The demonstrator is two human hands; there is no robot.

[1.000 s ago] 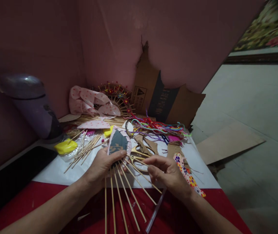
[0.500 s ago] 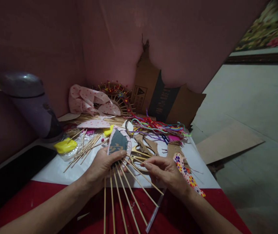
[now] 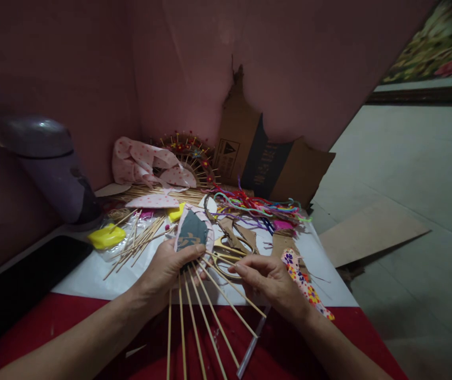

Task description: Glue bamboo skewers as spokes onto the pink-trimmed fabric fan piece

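My left hand (image 3: 174, 261) is closed on a cardboard piece (image 3: 192, 232) with a dark printed face and pink cloth folded over its rim. The thumb presses on its lower edge. Several thin bamboo sticks (image 3: 206, 322) fan out from that edge toward me. My right hand (image 3: 267, 277) pinches the rightmost stick (image 3: 245, 296) near its upper part, thumb against forefinger. Just behind the hands lie gold-handled scissors (image 3: 229, 258), partly covered by cardboard scraps. A clear glue stick (image 3: 252, 345) lies under the stick ends at the right.
Loose sticks (image 3: 141, 243) and yellow clay (image 3: 107, 237) lie left, near a dark phone-like slab (image 3: 44, 266) and purple bottle (image 3: 57, 169). Behind are dotted cloth (image 3: 139, 161), a decorated stick fan (image 3: 200, 158), coloured pipe cleaners (image 3: 253, 203) and torn cardboard (image 3: 269, 158). Flowered cloth (image 3: 307, 285) lies right.
The leftmost sticks have shifted very slightly to the left at their near ends. Both hands keep the same hold and place.
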